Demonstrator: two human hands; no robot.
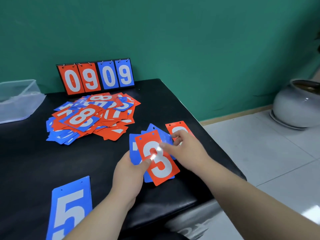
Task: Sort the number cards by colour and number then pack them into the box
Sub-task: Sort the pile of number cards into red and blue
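Observation:
My left hand (129, 177) grips a fanned bunch of cards, with a red 3 card (158, 160) on top and blue cards (134, 149) behind it. My right hand (183, 149) reaches over the fan and pinches the edge of a blue card beside a red card (179, 129) lying on the table. A mixed pile of red and blue number cards (91, 118) lies further back. A blue 5 card (71, 210) lies at the near left. The clear plastic box (17, 101) stands at the far left.
A flip scoreboard (97, 76) reading 0909 stands against the green wall. The black table (52, 161) ends just right of my hands. A grey ceramic pot (296, 108) sits on the tiled floor to the right.

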